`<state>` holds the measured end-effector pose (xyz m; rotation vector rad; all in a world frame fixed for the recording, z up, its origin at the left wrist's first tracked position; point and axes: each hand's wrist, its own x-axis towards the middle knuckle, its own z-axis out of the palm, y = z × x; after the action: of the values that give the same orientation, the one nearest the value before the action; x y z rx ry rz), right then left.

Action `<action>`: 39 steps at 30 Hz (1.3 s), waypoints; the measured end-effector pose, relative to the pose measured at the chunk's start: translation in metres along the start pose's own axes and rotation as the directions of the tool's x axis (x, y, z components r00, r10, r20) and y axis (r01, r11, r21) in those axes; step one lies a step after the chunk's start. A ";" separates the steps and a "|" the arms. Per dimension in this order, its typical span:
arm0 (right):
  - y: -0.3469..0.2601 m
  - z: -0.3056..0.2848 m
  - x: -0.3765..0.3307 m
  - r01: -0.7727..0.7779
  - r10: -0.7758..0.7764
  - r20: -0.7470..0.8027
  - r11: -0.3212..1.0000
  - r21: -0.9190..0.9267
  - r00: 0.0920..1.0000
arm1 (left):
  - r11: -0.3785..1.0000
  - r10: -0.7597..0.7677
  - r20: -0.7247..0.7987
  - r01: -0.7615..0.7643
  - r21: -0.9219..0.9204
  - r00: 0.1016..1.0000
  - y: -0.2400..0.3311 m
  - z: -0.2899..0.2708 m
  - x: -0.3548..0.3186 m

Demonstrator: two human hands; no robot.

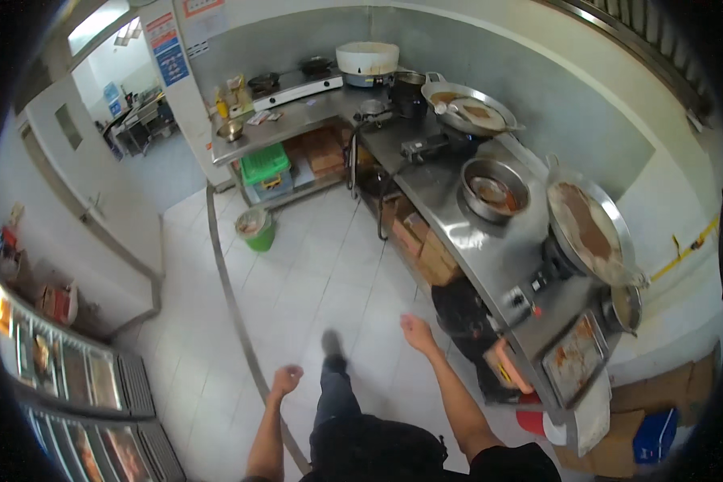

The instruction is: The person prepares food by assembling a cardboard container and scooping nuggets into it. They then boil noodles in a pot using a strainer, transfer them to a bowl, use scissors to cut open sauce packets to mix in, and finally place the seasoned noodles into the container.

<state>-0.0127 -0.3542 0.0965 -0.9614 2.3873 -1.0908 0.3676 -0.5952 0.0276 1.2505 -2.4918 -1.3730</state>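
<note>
Brown cardboard boxes [438, 259] sit low beneath a long stainless-steel worktable [451, 214], just beside a black object [460, 309], its details hard to make out.

L hand [287, 379] & R hand [416, 333] too small & soft to tell indiv. fingers, & the person's black-clothed torso [377, 450], cut off at btm edge, hides most of one leg. Silver-framed glass-fronted cabinets [72, 371] cut off lower L by dark round rim, contents too blurred to ID; dark slatted metal panel [643, 42] cut off upper R. Brown cardboard boxes [439, 259] partly hidden under stainless-steel counter [436, 191], ditto small round silver pan [623, 310] behind wide silver wok [616, 215].
</note>
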 end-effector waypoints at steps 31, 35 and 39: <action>-0.066 -0.021 1.069 -0.489 0.396 -0.296 0.779 -0.393 0.869 | 0.827 0.247 0.813 -0.552 0.107 0.527 0.509 -0.160 1.253; -0.081 -0.042 1.050 -0.476 0.360 -0.407 0.848 -0.234 0.839 | 0.621 0.464 0.566 -0.706 0.341 0.682 0.528 -0.145 1.216; -0.136 -0.081 1.046 -0.475 0.421 -0.349 0.876 -0.082 0.837 | 0.445 0.623 0.513 -0.807 0.388 0.590 0.506 -0.152 1.208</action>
<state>-0.7413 -1.1104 0.2213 -0.2320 2.8025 -0.9277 -0.7089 -1.3539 0.0890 -0.2144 -3.1650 -0.5662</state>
